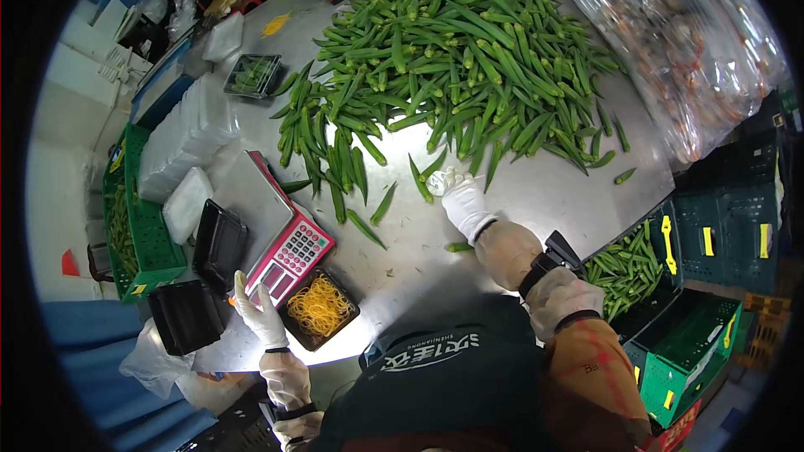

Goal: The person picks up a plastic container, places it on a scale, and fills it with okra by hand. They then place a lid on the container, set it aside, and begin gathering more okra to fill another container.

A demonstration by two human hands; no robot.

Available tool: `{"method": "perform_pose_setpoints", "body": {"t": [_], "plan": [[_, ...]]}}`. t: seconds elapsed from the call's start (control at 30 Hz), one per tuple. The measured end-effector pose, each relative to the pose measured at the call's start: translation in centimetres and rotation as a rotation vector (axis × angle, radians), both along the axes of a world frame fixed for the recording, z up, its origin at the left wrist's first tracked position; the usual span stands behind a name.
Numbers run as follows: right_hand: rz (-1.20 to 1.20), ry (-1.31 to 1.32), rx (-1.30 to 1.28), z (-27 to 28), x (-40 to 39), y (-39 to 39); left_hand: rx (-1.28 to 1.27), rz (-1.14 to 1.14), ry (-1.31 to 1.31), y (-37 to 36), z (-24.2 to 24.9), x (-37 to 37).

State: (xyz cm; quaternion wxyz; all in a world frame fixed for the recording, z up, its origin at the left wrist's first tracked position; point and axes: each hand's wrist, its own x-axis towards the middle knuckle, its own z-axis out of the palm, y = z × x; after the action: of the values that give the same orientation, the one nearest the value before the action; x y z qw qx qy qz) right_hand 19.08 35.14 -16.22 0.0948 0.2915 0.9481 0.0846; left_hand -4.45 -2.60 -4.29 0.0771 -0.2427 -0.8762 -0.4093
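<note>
Head view showed the white-gloved right hand stretched forward, fingers bent, over the grey metal counter, just short of heaped slender green okra pods. At its fingertips was what looked like a small white disc; whether that grip pinched it, I could not tell. The white-gloved left hand held its fingers spread upward, beside a black plastic tray of yellow rubber bands. A dark green apron hid part of the counter's near side.

Strong glare on metal tbl, dark shadow by apron, fisheye edges warped, corners blk
</note>
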Motion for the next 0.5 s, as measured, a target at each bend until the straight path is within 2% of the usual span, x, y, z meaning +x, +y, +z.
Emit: {"method": "perform_pose_setpoints", "body": {"t": [0.1, 0.13, 0.23, 0.3, 0.37, 0.4, 0.43, 0.5], "plan": [[0.216, 0.103, 0.047, -0.8, 3.9, -0.1, -0.024, 0.014, 0.03, 1.0, 0.2, 0.5], [0.312, 0.188, 0.138, -0.2, 5.7, -0.3, -0.015, 0.017, 0.029, 1.4, 0.3, 0.6], [0.341, 0.071, 0.096, 0.7, 9.7, -0.8, 0.012, -0.001, 0.029, 2.3, 0.0, 0.2], [-0.012, 0.069, -0.269, 2.6, 12.6, -1.8, 0.0, -0.023, 0.033, 3.4, 0.2, 0.4], [-0.171, 0.033, -0.441, 4.5, 16.5, -2.3, 0.034, -0.063, 0.055, 4.4, -0.2, 0.3], [-0.148, -0.001, -0.435, 5.3, 19.1, -2.2, 0.052, -0.084, 0.065, 4.8, -0.5, 0.4], [-0.126, 0.085, -0.516, 6.4, 22.3, -2.4, 0.044, -0.085, 0.047, 5.2, -0.4, 0.6], [-0.064, 0.048, -0.387, 6.8, 30.4, -3.2, 0.082, -0.097, 0.021, 5.7, -0.9, 0.5]]}}
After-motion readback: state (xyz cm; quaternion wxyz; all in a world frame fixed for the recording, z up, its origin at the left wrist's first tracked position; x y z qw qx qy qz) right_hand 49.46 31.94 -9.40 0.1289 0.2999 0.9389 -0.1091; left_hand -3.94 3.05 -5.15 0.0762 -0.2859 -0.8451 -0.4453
